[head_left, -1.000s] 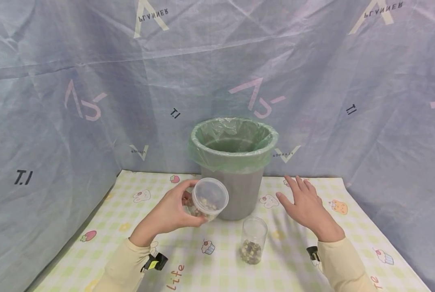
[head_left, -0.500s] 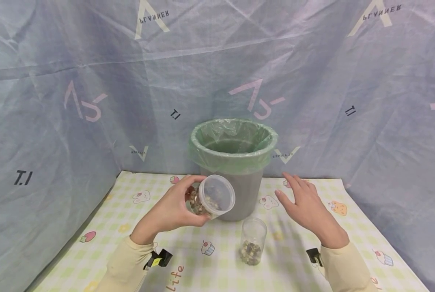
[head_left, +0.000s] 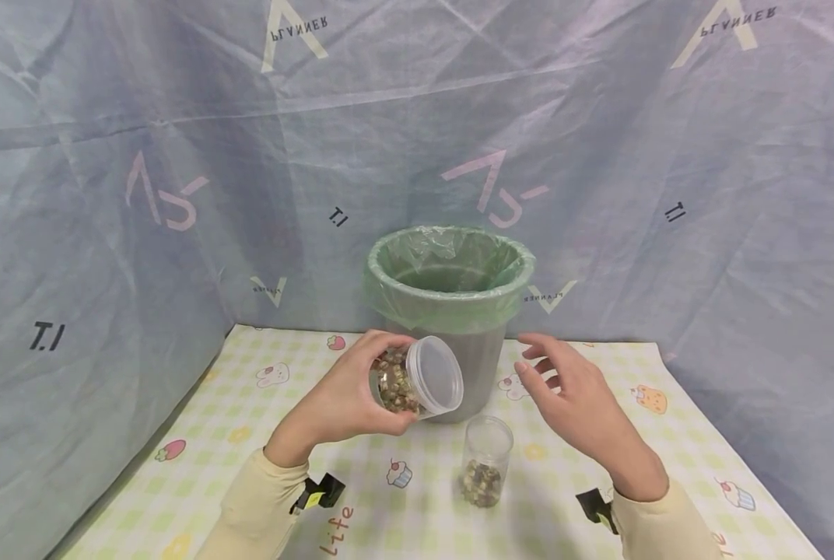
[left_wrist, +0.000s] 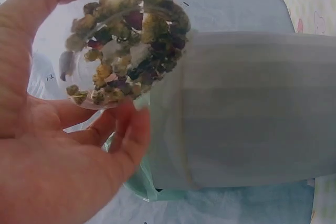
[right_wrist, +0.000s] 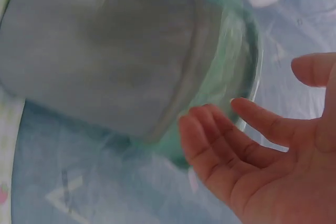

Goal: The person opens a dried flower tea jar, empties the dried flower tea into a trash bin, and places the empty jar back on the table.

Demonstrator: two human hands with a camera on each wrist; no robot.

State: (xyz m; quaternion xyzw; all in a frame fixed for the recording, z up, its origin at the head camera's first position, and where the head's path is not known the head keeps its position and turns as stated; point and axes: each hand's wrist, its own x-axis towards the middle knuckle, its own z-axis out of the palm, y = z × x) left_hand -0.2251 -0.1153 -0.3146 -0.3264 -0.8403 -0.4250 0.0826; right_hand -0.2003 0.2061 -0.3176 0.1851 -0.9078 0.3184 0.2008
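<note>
My left hand [head_left: 343,393] grips a clear plastic jar [head_left: 436,377] round its side, fingers over the top and thumb below. The jar lies tilted, its white-lidded end facing right. Inside it are dried flower buds [left_wrist: 126,45], yellow-green and dark red, heaped against the wall. My right hand [head_left: 574,397] is in the air to the right of the jar, fingers loosely bent and holding nothing. Between the hands, on the table, stands a second clear jar [head_left: 488,447], upright, with similar dried pieces [head_left: 481,482] in its lower part; whether it has a lid is hard to tell.
A grey bin [head_left: 462,358] with a green plastic liner [head_left: 445,307] over its rim stands just behind the jars. The table wears a checked cloth [head_left: 263,420] with cartoon prints. Grey-blue sheets [head_left: 305,140] hang around the back and sides.
The jar in my left hand has moved right and turned further onto its side, its lidded end now facing right. My right hand has shifted slightly left, its fingers more bent.
</note>
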